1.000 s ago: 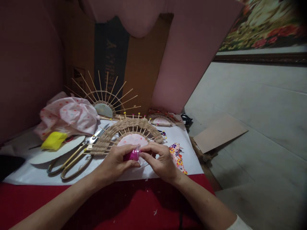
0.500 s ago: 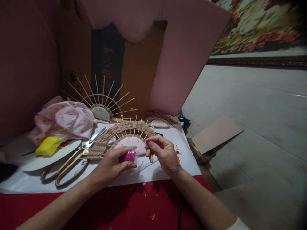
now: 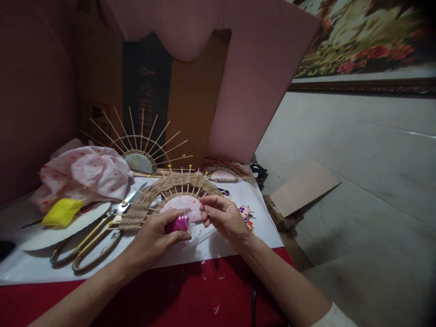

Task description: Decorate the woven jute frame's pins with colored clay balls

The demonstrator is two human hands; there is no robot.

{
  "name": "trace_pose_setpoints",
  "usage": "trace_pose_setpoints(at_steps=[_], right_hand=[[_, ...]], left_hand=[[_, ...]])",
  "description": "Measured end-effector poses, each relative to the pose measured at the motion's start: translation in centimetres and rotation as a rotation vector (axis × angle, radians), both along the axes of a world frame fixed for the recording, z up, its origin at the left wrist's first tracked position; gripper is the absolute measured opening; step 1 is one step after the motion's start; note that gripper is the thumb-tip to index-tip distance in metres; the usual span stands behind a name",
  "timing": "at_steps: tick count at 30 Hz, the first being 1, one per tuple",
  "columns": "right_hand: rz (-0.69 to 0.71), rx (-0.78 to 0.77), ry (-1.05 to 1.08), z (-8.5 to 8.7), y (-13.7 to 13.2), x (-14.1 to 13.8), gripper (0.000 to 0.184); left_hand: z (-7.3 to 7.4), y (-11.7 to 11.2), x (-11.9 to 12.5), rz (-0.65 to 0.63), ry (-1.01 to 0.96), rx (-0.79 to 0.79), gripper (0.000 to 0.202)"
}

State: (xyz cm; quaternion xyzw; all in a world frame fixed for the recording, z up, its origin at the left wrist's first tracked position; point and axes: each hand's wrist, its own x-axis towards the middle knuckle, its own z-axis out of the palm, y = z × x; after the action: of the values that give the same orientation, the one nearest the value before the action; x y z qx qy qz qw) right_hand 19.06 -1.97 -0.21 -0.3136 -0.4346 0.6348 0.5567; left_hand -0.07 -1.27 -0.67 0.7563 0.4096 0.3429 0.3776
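My left hand (image 3: pixel 155 238) is closed around a small clear plastic bag of magenta clay-like material (image 3: pixel 181 222). A tiny magenta lump (image 3: pixel 202 207) is pinched between the thumb and fingertips of my right hand (image 3: pixel 227 221), just right of the bag. Behind both hands stands a half-round woven fan (image 3: pixel 136 211) of brown twine on thin sticks. Yellow and pink balls cap several stick ends along its outer edge. Its middle is a half-disc of pink dotted fabric (image 3: pixel 180 203), partly covered by my hands.
Large scissors (image 3: pixel 85 254) lie at left by a white disc (image 3: pixel 37 240), a yellow packet (image 3: pixel 63 212) and crumpled dotted cloth (image 3: pixel 91 170). A bare-stick fan frame (image 3: pixel 139 161) leans on the cardboard (image 3: pixel 195 100). Another small fan (image 3: pixel 223 175) lies behind. A patterned scrap (image 3: pixel 244 211) sits beside my right hand.
The view has shifted slightly, so most things sit a bit further left. My right hand still pinches the magenta lump, now more hidden by the fingertips. The left keeps hold of the bag.
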Motion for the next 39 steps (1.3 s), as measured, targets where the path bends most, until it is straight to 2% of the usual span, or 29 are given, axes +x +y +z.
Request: trace_pose_setpoints(at_steps=[5, 8, 10, 19, 25, 28, 32, 36, 39], right_hand=[[-0.056, 0.037, -0.100, 0.4, 0.3, 0.8, 0.022], [-0.158, 0.080, -0.077, 1.5, 0.7, 1.8, 0.026], [-0.193, 0.088, -0.067, 2.4, 1.0, 2.5, 0.022], [-0.157, 0.225, -0.264, 4.8, 2.0, 3.5, 0.016], [-0.099, 0.200, -0.309, 6.4, 3.7, 1.7, 0.031], [-0.060, 0.190, -0.337, 7.1, 4.9, 0.5, 0.032], [-0.049, 0.238, -0.380, 7.6, 6.7, -1.6, 0.034], [-0.017, 0.266, -0.528, 7.8, 8.8, -3.9, 0.024], [-0.010, 0.313, -0.729, 7.8, 10.6, -5.5, 0.022]], left_hand=[[0.1, 0.0, 0.0, 0.020, 0.013, 0.036, 0.044], [0.4, -0.1, -0.2, 0.075, 0.019, 0.050, 0.044], [0.5, 0.0, -0.3, 0.100, 0.009, 0.068, 0.043], [0.4, 0.2, -0.5, 0.156, -0.021, 0.106, 0.039], [0.7, 0.2, -0.4, 0.173, -0.016, 0.140, 0.039], [0.3, 0.3, -0.3, 0.161, -0.041, 0.164, 0.038], [-0.4, 0.1, -0.1, 0.131, -0.012, 0.279, 0.031], [-1.0, -0.1, 0.1, 0.062, -0.013, 0.425, 0.029], [-1.3, -0.2, 0.2, 0.029, 0.008, 0.448, 0.030]])
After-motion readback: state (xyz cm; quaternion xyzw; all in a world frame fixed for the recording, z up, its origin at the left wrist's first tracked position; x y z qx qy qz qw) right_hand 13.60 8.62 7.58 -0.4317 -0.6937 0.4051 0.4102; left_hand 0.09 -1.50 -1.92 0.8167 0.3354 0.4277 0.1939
